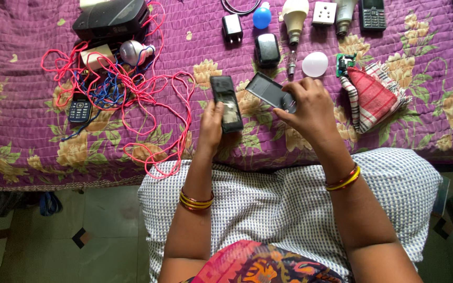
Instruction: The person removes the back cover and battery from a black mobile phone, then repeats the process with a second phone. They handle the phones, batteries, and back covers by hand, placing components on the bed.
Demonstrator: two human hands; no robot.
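My left hand [212, 126] grips a small dark mobile phone [226, 102], held upright over the edge of the purple flowered bedspread [22, 120]. My right hand [308, 107] holds a flat grey cover or panel [267, 90], tilted, a little to the right of the phone. The two pieces are close together but apart. Both wrists wear red and yellow bangles.
A tangle of red and blue wires [132, 86] lies at left with a small keypad phone [79, 110], a black box [112, 18] and a bulb [133, 51]. Behind are a charger [232, 27], black case [267, 50], bulbs [294, 15], white dome [315, 64], socket [324, 13], another phone [372, 14] and a striped cloth [372, 97].
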